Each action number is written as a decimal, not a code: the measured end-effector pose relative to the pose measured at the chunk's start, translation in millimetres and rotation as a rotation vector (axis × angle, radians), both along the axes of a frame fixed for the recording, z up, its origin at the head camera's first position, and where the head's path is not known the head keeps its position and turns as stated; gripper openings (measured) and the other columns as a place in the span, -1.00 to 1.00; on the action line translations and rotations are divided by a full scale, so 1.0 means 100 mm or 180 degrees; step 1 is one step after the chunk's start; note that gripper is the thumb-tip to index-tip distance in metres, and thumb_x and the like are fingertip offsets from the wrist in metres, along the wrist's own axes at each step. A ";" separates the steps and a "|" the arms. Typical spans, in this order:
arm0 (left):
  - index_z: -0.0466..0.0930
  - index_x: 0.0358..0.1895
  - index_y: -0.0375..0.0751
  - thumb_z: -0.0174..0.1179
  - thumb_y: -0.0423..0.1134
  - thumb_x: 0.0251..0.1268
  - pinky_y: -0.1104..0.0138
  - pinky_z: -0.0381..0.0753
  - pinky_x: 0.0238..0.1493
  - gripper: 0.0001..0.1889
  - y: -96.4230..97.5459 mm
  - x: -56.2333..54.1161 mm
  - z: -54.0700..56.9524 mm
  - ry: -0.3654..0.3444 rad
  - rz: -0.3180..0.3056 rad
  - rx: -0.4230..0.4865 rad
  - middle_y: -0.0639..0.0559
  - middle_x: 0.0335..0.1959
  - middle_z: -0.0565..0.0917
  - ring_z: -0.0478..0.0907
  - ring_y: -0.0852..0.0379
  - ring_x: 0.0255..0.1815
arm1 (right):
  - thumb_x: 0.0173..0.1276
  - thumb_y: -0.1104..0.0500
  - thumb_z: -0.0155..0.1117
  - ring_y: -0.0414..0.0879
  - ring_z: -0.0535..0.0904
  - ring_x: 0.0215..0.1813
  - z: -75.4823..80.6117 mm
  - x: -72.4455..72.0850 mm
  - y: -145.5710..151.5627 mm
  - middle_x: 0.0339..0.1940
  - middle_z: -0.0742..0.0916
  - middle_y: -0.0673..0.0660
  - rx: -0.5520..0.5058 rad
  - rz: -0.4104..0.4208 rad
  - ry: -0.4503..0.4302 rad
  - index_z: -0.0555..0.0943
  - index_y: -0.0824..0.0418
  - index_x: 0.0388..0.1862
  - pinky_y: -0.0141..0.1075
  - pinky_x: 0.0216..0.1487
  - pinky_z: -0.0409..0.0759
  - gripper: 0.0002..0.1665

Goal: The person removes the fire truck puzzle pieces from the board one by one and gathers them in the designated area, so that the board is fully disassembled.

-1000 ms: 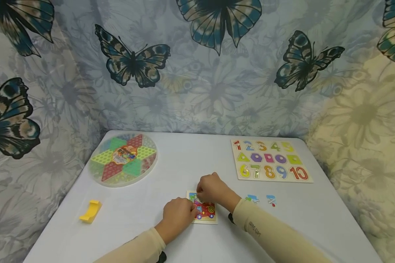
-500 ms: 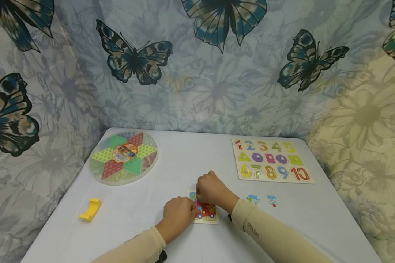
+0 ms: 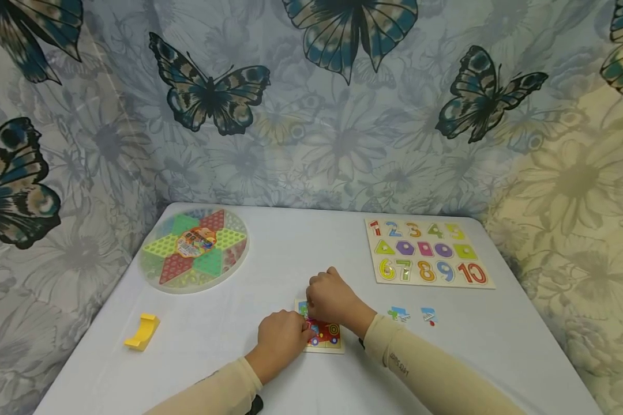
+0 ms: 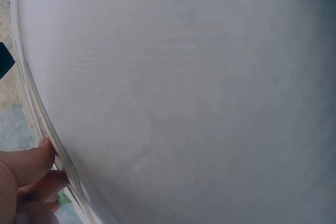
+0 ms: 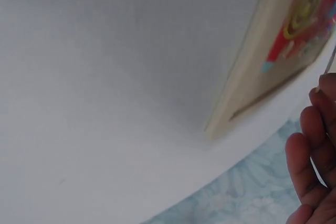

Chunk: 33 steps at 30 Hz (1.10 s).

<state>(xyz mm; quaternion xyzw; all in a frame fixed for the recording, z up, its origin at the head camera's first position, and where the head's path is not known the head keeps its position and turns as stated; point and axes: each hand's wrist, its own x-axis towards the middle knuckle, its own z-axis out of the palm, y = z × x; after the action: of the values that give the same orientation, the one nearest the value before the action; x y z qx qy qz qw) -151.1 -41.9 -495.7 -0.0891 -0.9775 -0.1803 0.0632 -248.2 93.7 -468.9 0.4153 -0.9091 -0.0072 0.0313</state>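
Note:
A small wooden jigsaw board (image 3: 324, 350) with a red car picture lies near the middle of the table. My left hand (image 3: 282, 334) grips its left side, the thumb reaching over the picture; the fingers under the hand are hidden from above. Over the board's upper part is my right hand (image 3: 332, 297), fingers curled down. In the right wrist view, a thin puzzle piece (image 5: 331, 60) shows edge-on at the right fingertips, beside the board (image 5: 236, 93). Its picture is hidden.
Two loose blue-and-white puzzle pieces, one with green (image 3: 398, 314) and one with a red dot (image 3: 428, 316), lie right of the board. A number board (image 3: 430, 253) lies at the back right, a round star-patterned game board (image 3: 194, 251) at the back left, a yellow curved block (image 3: 142, 332) at the left.
My right hand has shifted slightly left over the upper part of the board. The left hand keeps its place, and the loose pieces stay where they were.

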 end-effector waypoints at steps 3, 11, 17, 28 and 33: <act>0.29 -0.84 0.09 0.44 0.00 0.07 0.31 0.20 -0.73 -0.47 0.00 -0.01 0.01 -0.0050 0.0007 -0.0025 0.28 -0.85 0.27 0.24 0.27 -0.75 | 0.01 0.03 0.46 -0.23 0.41 -0.43 0.07 -0.04 0.08 -0.59 0.54 -0.21 -0.0074 -0.0105 -0.0202 0.73 -0.02 -0.55 -0.19 -0.18 0.29 -0.92; 0.28 -0.82 0.06 0.43 -0.01 0.09 0.31 0.20 -0.67 -0.48 -0.01 0.00 0.01 -0.0163 0.0020 0.0014 0.26 -0.83 0.29 0.23 0.25 -0.71 | 0.02 0.01 0.51 -0.31 0.44 -0.44 0.12 -0.19 0.69 -0.60 0.56 -0.29 -0.0284 -0.0608 -0.0623 0.72 -0.08 -0.55 -0.16 -0.12 0.26 -0.90; 0.33 -0.80 0.07 0.45 -0.02 0.08 0.32 0.22 -0.65 -0.51 -0.02 -0.01 0.01 -0.0171 0.0003 0.0003 0.28 -0.81 0.32 0.25 0.26 -0.71 | 0.02 0.00 0.54 -0.32 0.46 -0.45 0.06 -0.22 1.16 -0.61 0.58 -0.30 -0.0269 -0.1004 -0.0802 0.72 -0.10 -0.55 -0.07 -0.05 0.24 -0.88; 0.35 -0.76 0.07 0.43 -0.04 0.10 0.33 0.23 -0.64 -0.55 -0.01 0.00 -0.01 -0.0215 -0.0063 0.0050 0.27 -0.80 0.32 0.25 0.26 -0.70 | 0.03 0.04 0.54 -0.30 0.48 -0.45 0.01 -0.18 1.40 -0.61 0.61 -0.26 -0.0221 -0.1152 -0.0883 0.73 -0.04 -0.54 -0.01 0.01 0.24 -0.88; 0.37 -0.69 0.03 0.44 -0.06 0.09 0.31 0.23 -0.64 -0.59 0.03 -0.02 -0.01 -0.0209 -0.0102 0.0041 0.25 -0.77 0.34 0.28 0.25 -0.69 | 0.04 0.05 0.55 -0.31 0.48 -0.45 -0.01 -0.17 1.42 -0.62 0.62 -0.26 -0.0198 -0.1140 -0.0872 0.74 -0.04 -0.54 -0.03 -0.01 0.27 -0.89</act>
<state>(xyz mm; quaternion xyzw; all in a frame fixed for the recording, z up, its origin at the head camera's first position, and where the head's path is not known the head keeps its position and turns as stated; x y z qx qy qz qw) -152.8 -39.1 -496.5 -0.0983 -0.9763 -0.1904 0.0287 -265.5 235.9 -470.1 0.2431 -0.9639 0.0718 -0.0814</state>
